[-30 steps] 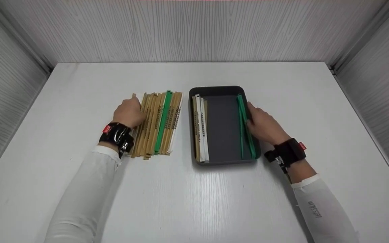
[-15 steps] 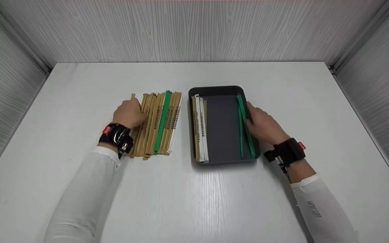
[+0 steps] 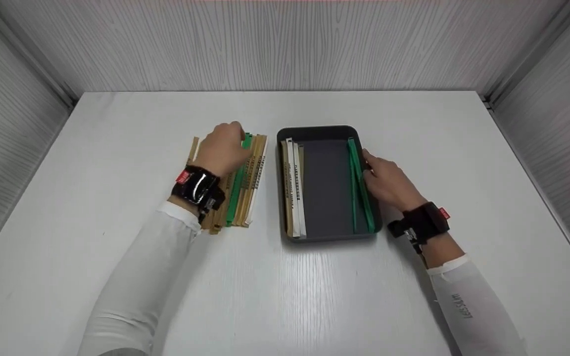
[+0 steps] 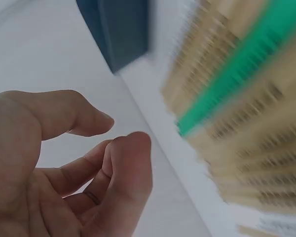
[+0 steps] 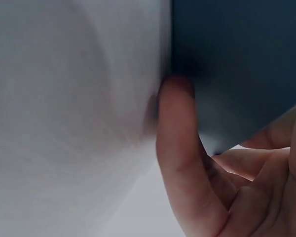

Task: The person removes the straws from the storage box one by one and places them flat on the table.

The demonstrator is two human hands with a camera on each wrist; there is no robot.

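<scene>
Slim, printed stick-shaped packets, mostly brown with a green packet [image 3: 238,190] and a white one [image 3: 257,193], lie side by side in a row on the table. My left hand [image 3: 223,148] is over the row's far part, covering some packets. In the left wrist view its thumb [image 4: 84,116] and forefinger are bent with a gap between them and nothing in it. At the dark grey tray [image 3: 327,236], my right hand [image 3: 389,183] grips the right wall, a finger [image 5: 177,128] against its outer side. White and brown packets [image 3: 295,193] line the tray's left; green packets [image 3: 362,198] lie along its right.
One brown packet [image 3: 193,150] sits a little apart at the row's left end. White tabletop [image 3: 314,296] surrounds the tray and row. Grey wood-grain panels [image 3: 285,44] stand at the back and both sides.
My left hand has moved right and away from me, from the row's left end to over its middle. My right hand and the tray have stayed almost still.
</scene>
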